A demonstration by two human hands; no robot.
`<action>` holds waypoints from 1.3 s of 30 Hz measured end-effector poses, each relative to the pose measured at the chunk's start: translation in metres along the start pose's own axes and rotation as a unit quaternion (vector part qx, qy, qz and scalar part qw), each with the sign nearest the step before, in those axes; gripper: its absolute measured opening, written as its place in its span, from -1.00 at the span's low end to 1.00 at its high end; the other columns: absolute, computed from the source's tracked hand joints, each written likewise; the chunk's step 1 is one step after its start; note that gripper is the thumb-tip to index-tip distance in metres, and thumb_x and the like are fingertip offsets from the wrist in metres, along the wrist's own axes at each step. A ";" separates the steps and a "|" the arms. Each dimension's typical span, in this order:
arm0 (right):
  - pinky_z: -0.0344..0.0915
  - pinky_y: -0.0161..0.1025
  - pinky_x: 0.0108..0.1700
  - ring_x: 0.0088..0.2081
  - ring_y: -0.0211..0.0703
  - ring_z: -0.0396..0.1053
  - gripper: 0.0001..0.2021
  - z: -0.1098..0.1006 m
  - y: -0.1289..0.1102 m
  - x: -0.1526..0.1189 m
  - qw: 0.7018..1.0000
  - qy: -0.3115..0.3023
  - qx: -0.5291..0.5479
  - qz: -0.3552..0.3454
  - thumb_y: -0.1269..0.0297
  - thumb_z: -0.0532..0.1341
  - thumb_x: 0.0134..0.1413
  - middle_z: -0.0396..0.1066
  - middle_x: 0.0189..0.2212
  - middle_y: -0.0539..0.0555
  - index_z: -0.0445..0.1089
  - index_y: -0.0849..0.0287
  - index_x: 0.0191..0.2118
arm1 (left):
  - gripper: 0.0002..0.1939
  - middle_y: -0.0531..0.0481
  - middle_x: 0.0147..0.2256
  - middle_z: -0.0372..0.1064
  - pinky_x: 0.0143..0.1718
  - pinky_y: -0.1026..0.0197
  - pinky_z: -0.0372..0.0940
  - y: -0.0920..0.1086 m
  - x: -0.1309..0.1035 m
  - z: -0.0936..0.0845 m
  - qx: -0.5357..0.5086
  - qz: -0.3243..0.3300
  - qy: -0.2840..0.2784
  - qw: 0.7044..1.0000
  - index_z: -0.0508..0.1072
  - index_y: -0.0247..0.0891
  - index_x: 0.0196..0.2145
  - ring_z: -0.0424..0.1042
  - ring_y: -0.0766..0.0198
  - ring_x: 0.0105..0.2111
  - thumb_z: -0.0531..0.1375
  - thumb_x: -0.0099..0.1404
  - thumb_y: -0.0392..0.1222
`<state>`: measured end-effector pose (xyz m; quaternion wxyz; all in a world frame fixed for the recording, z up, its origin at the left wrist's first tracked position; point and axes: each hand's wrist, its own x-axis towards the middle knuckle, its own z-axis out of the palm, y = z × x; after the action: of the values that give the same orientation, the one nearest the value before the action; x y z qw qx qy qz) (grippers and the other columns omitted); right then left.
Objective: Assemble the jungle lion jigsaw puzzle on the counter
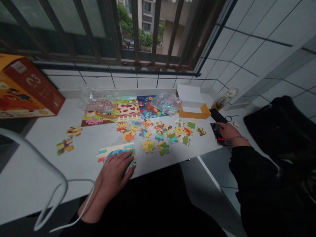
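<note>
L hand (115,168) lay flat, fingers extended w/o grip, on part-built puzzle (116,151) nr counter's (82,154) front edge; R hand (228,131) touched dark flat device (215,128) nr right end, grip unclear.

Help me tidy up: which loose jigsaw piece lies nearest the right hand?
The flat green-and-yellow jigsaw piece, rightmost on the white table; the other loose pieces lie farther left.

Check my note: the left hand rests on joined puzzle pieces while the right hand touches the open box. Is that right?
Not quite: in the head view, the right hand is on a dark, flat object, apart from the open box. The left hand does rest on joined puzzle pieces.
</note>
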<state>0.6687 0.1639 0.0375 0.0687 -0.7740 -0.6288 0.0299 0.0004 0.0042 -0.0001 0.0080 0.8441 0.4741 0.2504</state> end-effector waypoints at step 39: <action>0.54 0.08 0.17 0.02 0.32 0.63 -0.26 -0.038 0.021 -0.073 0.930 -0.125 0.310 0.152 0.07 0.62 -0.31 0.72 -0.06 0.25 0.61 0.15 0.10 | -0.72 -0.19 0.18 0.66 0.21 -0.32 0.44 0.000 0.002 0.003 -0.008 -0.002 0.021 1.000 0.63 -0.11 0.10 0.64 -0.18 0.15 0.22 0.57 -0.03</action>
<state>0.6786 0.0861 0.0692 0.2206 -0.7904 -0.4669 0.3295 0.0021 0.0065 -0.0016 0.0053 0.8377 0.4738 0.2715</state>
